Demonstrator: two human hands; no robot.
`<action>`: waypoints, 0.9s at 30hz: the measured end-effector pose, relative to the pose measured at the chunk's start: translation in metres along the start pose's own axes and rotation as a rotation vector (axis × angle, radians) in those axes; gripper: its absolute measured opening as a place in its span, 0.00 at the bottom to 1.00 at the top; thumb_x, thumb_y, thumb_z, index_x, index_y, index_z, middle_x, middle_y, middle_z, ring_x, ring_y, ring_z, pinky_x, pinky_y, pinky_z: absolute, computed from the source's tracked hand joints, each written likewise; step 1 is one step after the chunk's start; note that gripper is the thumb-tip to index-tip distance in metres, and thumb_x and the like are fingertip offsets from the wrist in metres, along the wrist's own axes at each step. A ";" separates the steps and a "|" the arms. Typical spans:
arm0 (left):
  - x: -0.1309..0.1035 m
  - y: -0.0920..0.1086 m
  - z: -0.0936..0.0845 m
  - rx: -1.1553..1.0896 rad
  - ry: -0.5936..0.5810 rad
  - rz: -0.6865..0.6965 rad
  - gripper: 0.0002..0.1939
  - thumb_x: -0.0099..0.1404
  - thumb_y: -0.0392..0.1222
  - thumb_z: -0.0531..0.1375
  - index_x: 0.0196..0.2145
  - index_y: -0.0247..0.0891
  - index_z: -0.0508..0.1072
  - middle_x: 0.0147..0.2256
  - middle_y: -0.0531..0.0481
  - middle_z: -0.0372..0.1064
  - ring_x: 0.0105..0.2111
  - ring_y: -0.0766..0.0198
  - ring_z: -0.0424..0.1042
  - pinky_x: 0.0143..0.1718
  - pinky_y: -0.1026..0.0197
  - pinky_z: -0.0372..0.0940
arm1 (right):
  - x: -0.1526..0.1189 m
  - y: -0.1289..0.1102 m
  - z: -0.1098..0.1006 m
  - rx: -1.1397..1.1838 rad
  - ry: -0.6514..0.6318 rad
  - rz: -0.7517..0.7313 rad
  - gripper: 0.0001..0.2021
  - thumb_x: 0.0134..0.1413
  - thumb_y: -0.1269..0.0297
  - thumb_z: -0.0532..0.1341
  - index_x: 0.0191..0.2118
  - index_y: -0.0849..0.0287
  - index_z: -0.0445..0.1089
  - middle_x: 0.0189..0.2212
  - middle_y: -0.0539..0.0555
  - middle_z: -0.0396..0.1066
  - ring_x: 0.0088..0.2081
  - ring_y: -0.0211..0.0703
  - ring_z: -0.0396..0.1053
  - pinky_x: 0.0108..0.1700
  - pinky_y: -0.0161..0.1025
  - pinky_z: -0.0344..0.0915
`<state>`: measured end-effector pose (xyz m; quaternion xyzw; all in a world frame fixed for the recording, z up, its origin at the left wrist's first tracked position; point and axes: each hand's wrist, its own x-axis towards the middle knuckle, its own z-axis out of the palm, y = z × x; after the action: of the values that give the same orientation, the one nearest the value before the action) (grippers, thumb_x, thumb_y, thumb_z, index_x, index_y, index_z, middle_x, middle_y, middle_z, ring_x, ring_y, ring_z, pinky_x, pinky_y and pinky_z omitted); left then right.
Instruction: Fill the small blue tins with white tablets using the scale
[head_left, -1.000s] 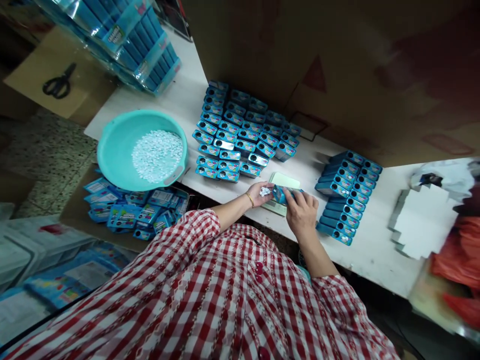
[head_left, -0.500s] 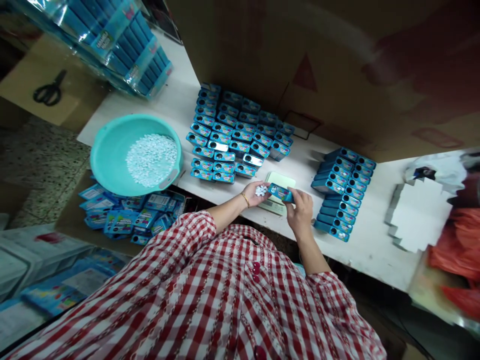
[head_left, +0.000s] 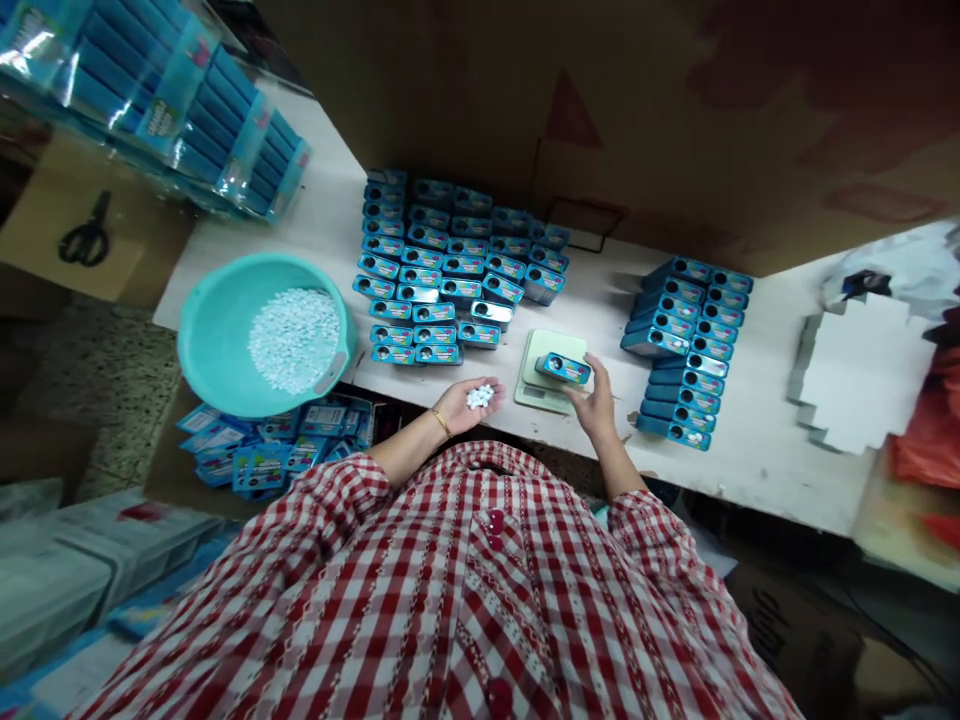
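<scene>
**Blue box (head_left: pixel 564 368) on the scale (head_left: pixel 534 394), white pellets (head_left: pixel 480 397) in the left hand (head_left: pixel 460 404)**

At far left, clear plastic film wraps packs of blue boxes (head_left: pixel 172 115), glossy with highlights; below them, black-handled scissors (head_left: pixel 86 238) lie on brown cardboard. A round, smooth turquoise basin (head_left: pixel 201 345) holds a pile of white pellets (head_left: pixel 296 340), with a brown carton of flat blue packets (head_left: pixel 259 462) beneath it. Next, narrow blue boxes (head_left: pixel 435 270) stand in close rows on the white worktop (head_left: pixel 750 460), before a large cardboard sheet or box side (head_left: pixel 487 90). Further right come another block of blue boxes (head_left: pixel 679 350), a stack of stepped white card (head_left: pixel 855 370) and crumpled red plastic (head_left: pixel 926 435).

The pellets in the palm are small and pale, in a loose heap. The box on the scale's pale green surface is slim, with rounded corners, a printed label and a dark round spot near its left end.

The left hand lies palm up, its grip loosely cupped under the pellets, a gold-coloured bangle (head_left: pixel 441 422) at the wrist. The right hand (head_left: pixel 596 400) curves around the box's right end, thumb and fingers well parted; whether a fingertip touches it, I cannot tell.
</scene>
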<state>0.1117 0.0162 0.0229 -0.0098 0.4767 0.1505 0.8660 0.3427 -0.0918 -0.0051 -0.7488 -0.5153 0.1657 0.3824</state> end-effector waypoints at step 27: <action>-0.017 -0.028 -0.022 0.044 -0.057 -0.234 0.12 0.63 0.31 0.49 0.30 0.27 0.71 0.23 0.47 0.70 0.23 0.66 0.69 0.30 0.63 0.65 | -0.044 -0.105 0.042 -0.249 -0.801 -0.333 0.11 0.59 0.68 0.52 0.46 0.60 0.67 0.42 0.58 0.66 0.44 0.43 0.63 0.41 0.38 0.66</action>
<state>0.0932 -0.0183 0.0213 -0.0421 0.4509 0.0382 0.8908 0.2298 -0.0956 0.0392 -0.5729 -0.7521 0.3154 0.0813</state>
